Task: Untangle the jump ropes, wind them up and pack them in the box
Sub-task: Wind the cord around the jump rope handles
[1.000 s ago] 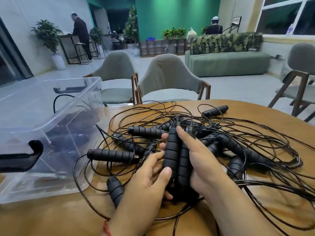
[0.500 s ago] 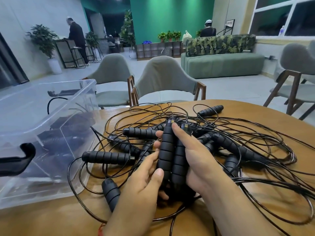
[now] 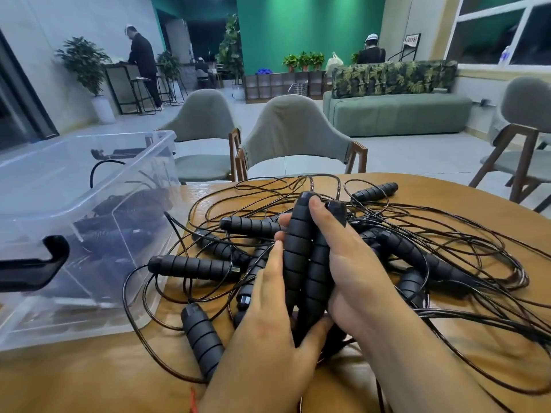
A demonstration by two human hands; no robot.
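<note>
Jump ropes [image 3: 423, 242] lie in a tangled black pile mid-counter [image 3: 89, 380], cords looping out to the right and toward the near edge. Right grip [image 3: 351, 269] is wrapped around two handles [image 3: 298, 251] held side by side, upright and slightly tilted, thumb over the top and fingertips showing on the left side. Left grip [image 3: 268, 332] clasps the lower part of the same pair, fingers along the left side and thumb under the bottom ends. Loose handles [image 3: 190, 267] lie flat, scattered around the hands. Clear box [image 3: 143, 138] sits on the counter's left side, just beside the pile. Dark wound ropes show through its wall. Grey chairs [image 3: 298, 129] stand behind the counter.
</note>
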